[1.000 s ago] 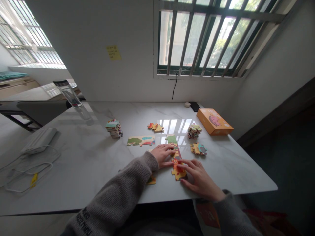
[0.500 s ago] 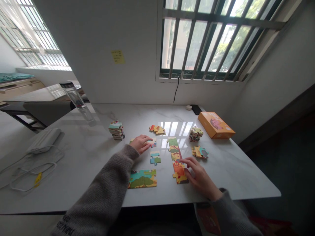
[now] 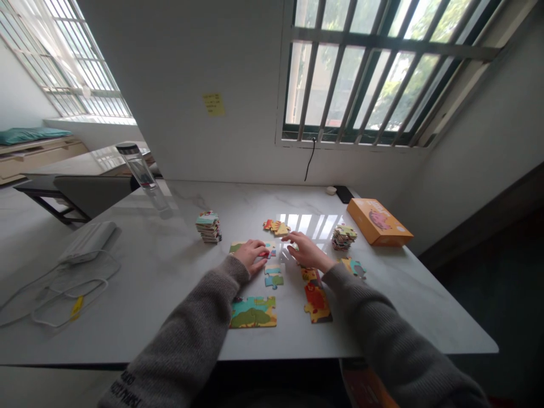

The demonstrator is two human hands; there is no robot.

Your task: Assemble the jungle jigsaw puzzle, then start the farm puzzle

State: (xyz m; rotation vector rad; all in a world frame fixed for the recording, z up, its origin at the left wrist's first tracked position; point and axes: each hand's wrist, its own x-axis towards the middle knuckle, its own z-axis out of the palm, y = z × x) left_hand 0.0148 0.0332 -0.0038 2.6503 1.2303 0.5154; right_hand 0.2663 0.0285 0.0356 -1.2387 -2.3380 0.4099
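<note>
Daylight through a barred window (image 3: 385, 73) in the grey wall (image 3: 170, 85) glints on the white table (image 3: 429, 306); a curtain (image 3: 53, 42) hangs far left.

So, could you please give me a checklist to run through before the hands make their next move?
1. Left hand at the far strip: ok.
2. Right hand open: ok, fingers spread.
3. Those fingers clear of the table: cannot tell.
4. Right column in full view: not ok, right hand hides part.
5. Near block lying flat: ok.
6. Left stack and right stack standing: ok, edges uneven.
</note>
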